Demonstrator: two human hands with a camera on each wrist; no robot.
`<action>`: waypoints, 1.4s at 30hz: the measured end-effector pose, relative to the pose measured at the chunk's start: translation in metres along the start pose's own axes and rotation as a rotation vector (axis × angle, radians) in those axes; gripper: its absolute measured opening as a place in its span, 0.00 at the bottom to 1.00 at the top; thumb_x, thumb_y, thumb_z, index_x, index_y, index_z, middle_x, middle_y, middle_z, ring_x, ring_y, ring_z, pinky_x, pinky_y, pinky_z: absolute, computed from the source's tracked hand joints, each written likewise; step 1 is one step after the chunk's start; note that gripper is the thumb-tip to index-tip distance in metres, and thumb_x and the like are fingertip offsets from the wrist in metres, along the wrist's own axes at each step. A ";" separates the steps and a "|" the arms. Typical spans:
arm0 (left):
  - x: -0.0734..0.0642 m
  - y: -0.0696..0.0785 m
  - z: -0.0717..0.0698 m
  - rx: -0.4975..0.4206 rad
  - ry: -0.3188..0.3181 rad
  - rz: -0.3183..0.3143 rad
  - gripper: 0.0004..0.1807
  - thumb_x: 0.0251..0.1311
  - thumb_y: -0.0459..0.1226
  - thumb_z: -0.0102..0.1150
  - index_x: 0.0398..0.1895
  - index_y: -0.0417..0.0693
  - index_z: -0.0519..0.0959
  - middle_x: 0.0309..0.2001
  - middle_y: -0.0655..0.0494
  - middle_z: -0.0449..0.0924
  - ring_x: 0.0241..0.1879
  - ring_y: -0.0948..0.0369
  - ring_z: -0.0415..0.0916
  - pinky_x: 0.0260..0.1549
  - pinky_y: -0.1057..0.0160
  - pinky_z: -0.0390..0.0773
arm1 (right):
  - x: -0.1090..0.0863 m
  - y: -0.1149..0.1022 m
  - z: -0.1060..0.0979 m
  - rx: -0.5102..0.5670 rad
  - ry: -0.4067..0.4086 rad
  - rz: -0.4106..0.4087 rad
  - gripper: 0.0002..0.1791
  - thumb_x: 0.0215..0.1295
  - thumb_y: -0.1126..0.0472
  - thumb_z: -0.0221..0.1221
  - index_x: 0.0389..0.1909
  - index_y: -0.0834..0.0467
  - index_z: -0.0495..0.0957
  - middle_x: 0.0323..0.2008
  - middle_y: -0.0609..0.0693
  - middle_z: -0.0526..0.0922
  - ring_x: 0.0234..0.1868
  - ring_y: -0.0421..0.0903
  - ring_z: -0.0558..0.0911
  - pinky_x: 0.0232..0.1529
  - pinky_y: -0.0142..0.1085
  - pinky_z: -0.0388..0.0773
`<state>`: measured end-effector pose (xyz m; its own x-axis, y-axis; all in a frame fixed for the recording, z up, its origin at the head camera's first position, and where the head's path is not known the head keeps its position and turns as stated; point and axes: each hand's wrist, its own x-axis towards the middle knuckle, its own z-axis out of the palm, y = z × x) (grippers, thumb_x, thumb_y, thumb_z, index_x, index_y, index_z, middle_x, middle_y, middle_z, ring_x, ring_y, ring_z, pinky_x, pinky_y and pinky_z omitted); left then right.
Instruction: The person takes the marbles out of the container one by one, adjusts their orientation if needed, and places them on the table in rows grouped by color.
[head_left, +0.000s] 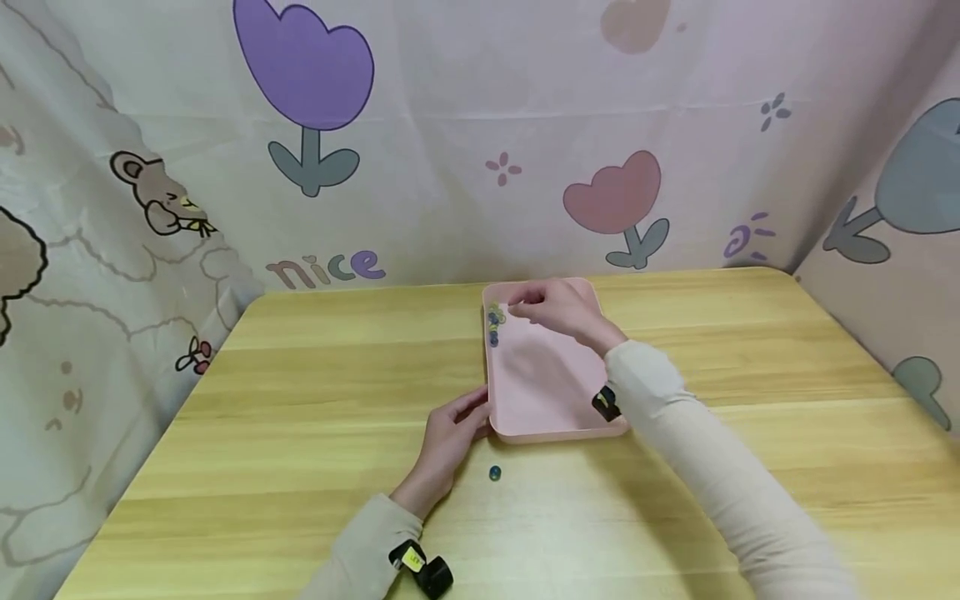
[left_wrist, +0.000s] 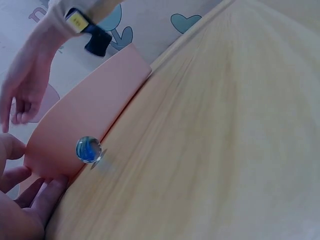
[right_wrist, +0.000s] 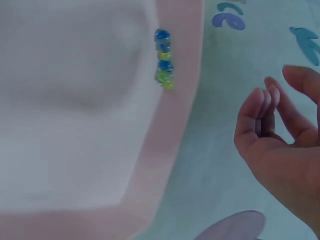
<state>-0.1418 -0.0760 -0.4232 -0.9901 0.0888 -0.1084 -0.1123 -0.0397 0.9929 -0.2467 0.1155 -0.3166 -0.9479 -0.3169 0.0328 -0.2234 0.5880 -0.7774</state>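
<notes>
A shallow pink tray [head_left: 551, 396] lies on the table. Several glass marbles [right_wrist: 164, 62], blue and yellow-green, line its left wall inside, towards the far end. Over the far part of the tray hovers my right hand [head_left: 558, 307], just right of those marbles; the right wrist view shows its fingers loosely bent, thumb and index apart, with nothing seen between them. My left hand [head_left: 447, 433] touches the outside of the tray's near left corner with its fingertips. One clear marble with a blue-green swirl [left_wrist: 89, 149] sits alone on the table, in front of the tray and right of my left hand.
The tray stands on a wood-grain table [head_left: 360, 375]. Behind it hangs a patterned curtain [head_left: 465, 125] with flowers and lettering, which also runs along both sides. A small black camera is strapped to each wrist.
</notes>
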 end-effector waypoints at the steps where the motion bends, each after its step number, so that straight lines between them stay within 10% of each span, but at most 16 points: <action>1: 0.000 -0.001 0.000 0.003 0.004 -0.003 0.21 0.67 0.33 0.55 0.61 0.34 0.73 0.59 0.39 0.73 0.49 0.54 0.78 0.46 0.63 0.82 | 0.003 0.002 0.003 0.026 -0.021 -0.005 0.11 0.66 0.59 0.59 0.44 0.60 0.82 0.37 0.50 0.84 0.42 0.54 0.81 0.44 0.43 0.80; 18: 0.000 -0.003 0.000 -0.032 -0.001 0.026 0.20 0.66 0.32 0.56 0.60 0.33 0.74 0.58 0.38 0.74 0.48 0.54 0.78 0.46 0.63 0.82 | 0.032 0.038 0.046 0.227 -0.019 0.090 0.11 0.64 0.67 0.61 0.43 0.71 0.81 0.40 0.59 0.84 0.39 0.53 0.81 0.43 0.39 0.81; 42: -0.004 -0.004 -0.002 -0.043 -0.013 0.029 0.20 0.67 0.33 0.56 0.60 0.33 0.74 0.58 0.38 0.74 0.49 0.53 0.78 0.46 0.63 0.82 | 0.034 0.046 0.067 0.055 0.020 0.092 0.05 0.58 0.68 0.64 0.34 0.65 0.85 0.34 0.52 0.86 0.37 0.44 0.79 0.42 0.32 0.76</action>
<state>-0.1377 -0.0781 -0.4271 -0.9919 0.0996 -0.0788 -0.0873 -0.0847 0.9926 -0.2738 0.0819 -0.3931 -0.9682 -0.2485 -0.0285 -0.1229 0.5719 -0.8111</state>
